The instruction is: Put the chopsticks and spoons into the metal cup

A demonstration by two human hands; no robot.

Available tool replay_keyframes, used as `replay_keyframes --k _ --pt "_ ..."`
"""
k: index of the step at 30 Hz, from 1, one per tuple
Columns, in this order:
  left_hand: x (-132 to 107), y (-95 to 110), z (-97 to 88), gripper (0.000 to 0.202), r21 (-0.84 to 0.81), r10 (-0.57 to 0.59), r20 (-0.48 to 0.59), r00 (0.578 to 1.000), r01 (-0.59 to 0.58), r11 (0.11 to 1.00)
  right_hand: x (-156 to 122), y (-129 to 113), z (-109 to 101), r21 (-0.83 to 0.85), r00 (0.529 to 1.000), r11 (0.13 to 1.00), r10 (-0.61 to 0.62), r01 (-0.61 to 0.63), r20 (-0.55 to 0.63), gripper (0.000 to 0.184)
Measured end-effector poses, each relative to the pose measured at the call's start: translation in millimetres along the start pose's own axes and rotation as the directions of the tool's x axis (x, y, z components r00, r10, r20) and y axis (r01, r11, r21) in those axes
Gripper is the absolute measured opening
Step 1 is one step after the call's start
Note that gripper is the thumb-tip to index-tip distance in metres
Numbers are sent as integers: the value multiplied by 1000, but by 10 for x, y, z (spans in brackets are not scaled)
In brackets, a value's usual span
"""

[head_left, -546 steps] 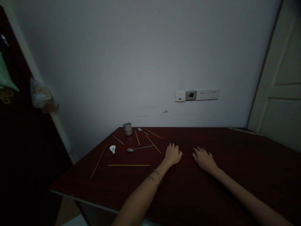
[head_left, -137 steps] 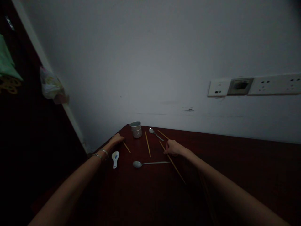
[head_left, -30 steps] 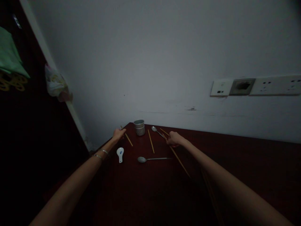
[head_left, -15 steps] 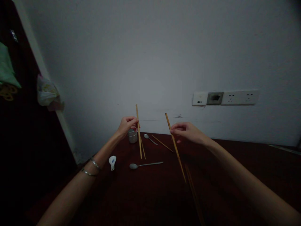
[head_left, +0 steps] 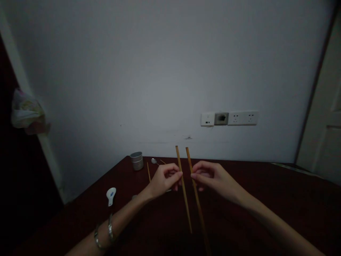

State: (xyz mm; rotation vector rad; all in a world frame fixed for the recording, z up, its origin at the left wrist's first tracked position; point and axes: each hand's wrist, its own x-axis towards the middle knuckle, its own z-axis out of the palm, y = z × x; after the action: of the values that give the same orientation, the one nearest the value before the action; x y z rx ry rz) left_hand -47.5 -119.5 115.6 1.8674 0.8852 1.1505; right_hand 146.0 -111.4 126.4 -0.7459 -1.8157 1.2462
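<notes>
in the head view, the left hand (head_left: 166, 177) pinches the left chopstick (head_left: 183, 189) between thumb and fingers; the right hand (head_left: 213, 177) pinches the right chopstick (head_left: 197, 199) likewise. both chopsticks slant over the dark worktop (head_left: 277, 192), side by side, apart. a metal cup (head_left: 136, 162) stands upright at the back left, and a white soup spoon (head_left: 111, 195) lies nearer.

Cup (head_left: 137, 165) left of left hand (head_left: 164, 178)
</notes>
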Motion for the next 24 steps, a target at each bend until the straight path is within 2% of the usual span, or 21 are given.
replay_keyframes --k 12,24 --pt "-171 -15 227 24 191 3 86 996 -19 981 -234 120 103 -14 1000 1000 -17 17 -4 21" --pt "-207 -32 321 25 108 -54 112 992 42 993 -272 221 105 26 1000 1000 7 -7 -11 23"
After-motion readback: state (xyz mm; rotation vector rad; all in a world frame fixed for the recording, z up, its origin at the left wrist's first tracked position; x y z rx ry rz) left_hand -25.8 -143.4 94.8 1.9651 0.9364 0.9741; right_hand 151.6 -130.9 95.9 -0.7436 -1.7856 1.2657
